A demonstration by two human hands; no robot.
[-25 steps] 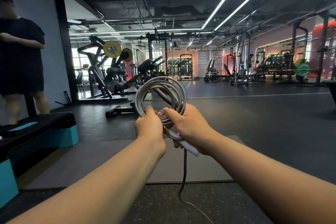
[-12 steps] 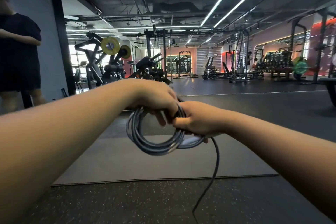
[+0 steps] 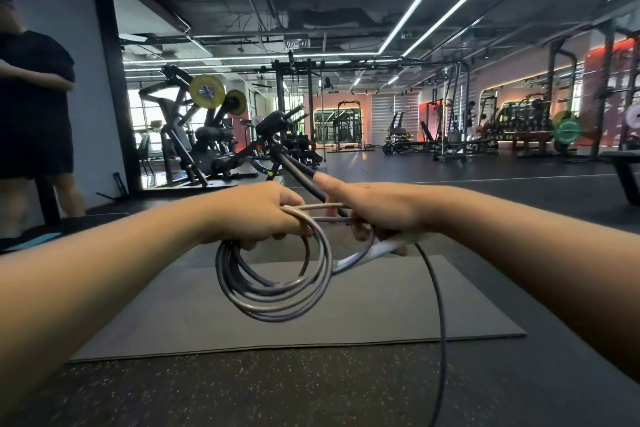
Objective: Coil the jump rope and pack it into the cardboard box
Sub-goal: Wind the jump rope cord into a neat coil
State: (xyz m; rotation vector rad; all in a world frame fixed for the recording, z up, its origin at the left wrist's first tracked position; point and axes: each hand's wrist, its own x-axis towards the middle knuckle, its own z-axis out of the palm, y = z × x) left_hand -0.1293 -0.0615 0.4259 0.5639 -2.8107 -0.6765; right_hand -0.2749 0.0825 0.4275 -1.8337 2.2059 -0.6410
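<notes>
Both hands are out in front at mid-height, close together but not touching. Left hand point(image 3: 256, 215) curls its fingers round the top of the coil point(image 3: 273, 284), which hangs below it in several grey loops, roughly round and tilted toward the camera. Right hand point(image 3: 377, 215) grips the rope point(image 3: 437, 305) just beside the coil, thumb straight and pointing forward, fingers closed over the strands and over a white handle point(image 3: 367, 255) that sticks out under the palm toward the coil. Two short strands bridge the gap between the hands. From under the right hand a loose dark length of rope drops down and runs out of the bottom of the view.

Below the coil lies a grey mat point(image 3: 398, 308) on the dark speckled floor point(image 3: 242, 392). At the left edge sits a black step with a blue patch point(image 3: 38, 239), and behind it a person in black point(image 3: 34, 107) stands by the wall. Farther back are weight machines, one with yellow plates point(image 3: 207, 92), and racks along the right with a green plate point(image 3: 567, 131). Light strips run across the dark ceiling.
</notes>
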